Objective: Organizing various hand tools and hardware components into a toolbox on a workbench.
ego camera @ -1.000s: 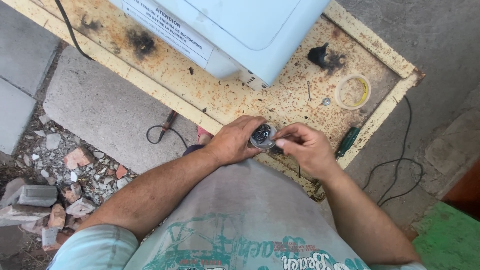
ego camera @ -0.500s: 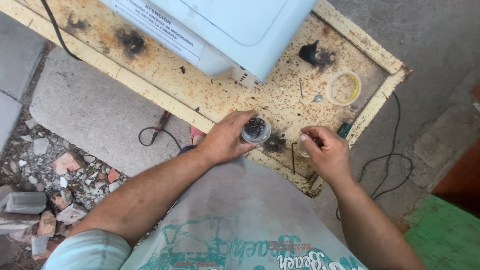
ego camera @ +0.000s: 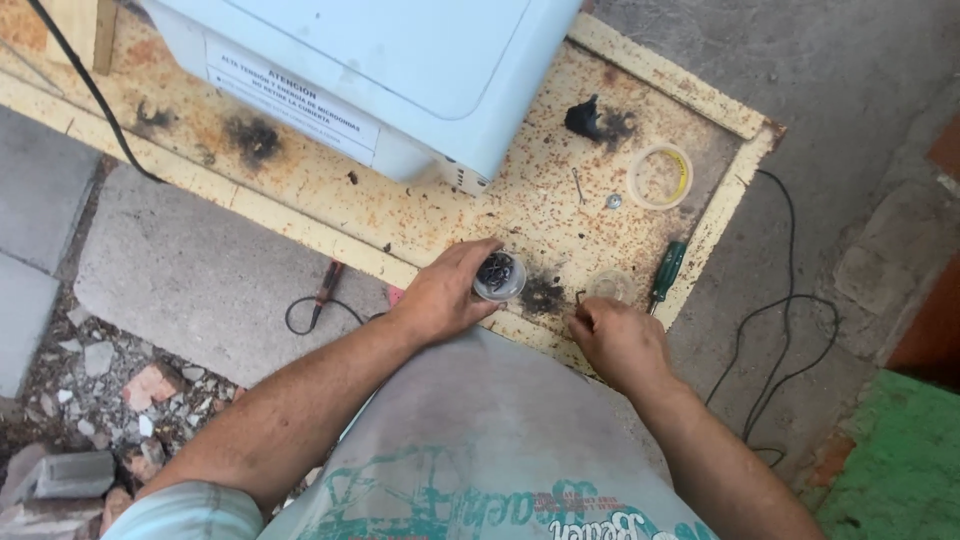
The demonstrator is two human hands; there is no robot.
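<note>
My left hand (ego camera: 445, 290) grips a small clear plastic jar (ego camera: 497, 276) full of dark screws, holding it just above the rusty yellow metal tabletop (ego camera: 440, 215). My right hand (ego camera: 615, 335) rests at the table's near edge with its fingers pinched together; something small may be between them, too small to tell. A clear round lid (ego camera: 610, 285) lies on the table just beyond the right hand. A green-handled screwdriver (ego camera: 667, 272) lies to its right.
A white appliance (ego camera: 400, 70) stands at the back of the table. A roll of clear tape (ego camera: 660, 175), a black lump (ego camera: 585, 118), a loose screw (ego camera: 613, 201) and scorch marks sit on the top. Black cable (ego camera: 790, 330) loops on the concrete at right; a probe with cable (ego camera: 322, 295) and rubble (ego camera: 120, 390) lie at left.
My hands were together at the jar. My right hand has come away and dropped to the table's near edge, and the clear lid now lies on the table. My left hand keeps the jar.
</note>
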